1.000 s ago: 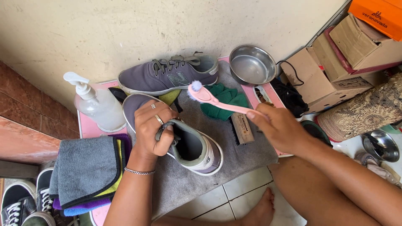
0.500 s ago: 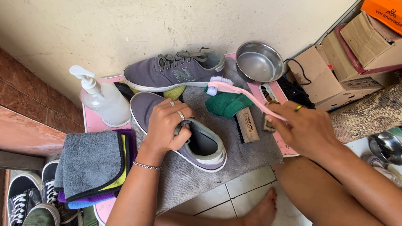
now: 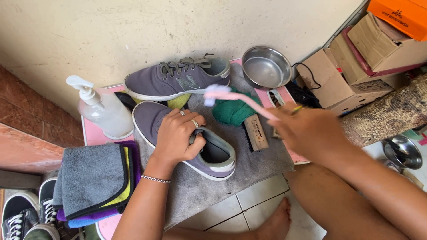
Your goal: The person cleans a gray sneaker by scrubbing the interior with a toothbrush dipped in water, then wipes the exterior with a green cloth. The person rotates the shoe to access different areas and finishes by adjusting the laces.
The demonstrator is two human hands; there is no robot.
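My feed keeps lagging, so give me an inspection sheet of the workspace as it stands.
Surface: grey towel mat over pink board.
Job's things: grey suede sneaker; pink long-handled brush, blurred.
Clutter: second grey sneaker, steel bowl, clear pump bottle, green cloth, wooden brush, folded cloths.
Grippers: left hand grips the sneaker; right hand holds the brush.
Cables: black cord.
Surroundings: cardboard boxes, plaster wall.

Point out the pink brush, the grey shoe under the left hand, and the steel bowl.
pink brush (image 3: 240,97), head view, on its handle.
grey shoe (image 3: 149,116), head view, on its toe.
steel bowl (image 3: 266,67), head view, on its inside.
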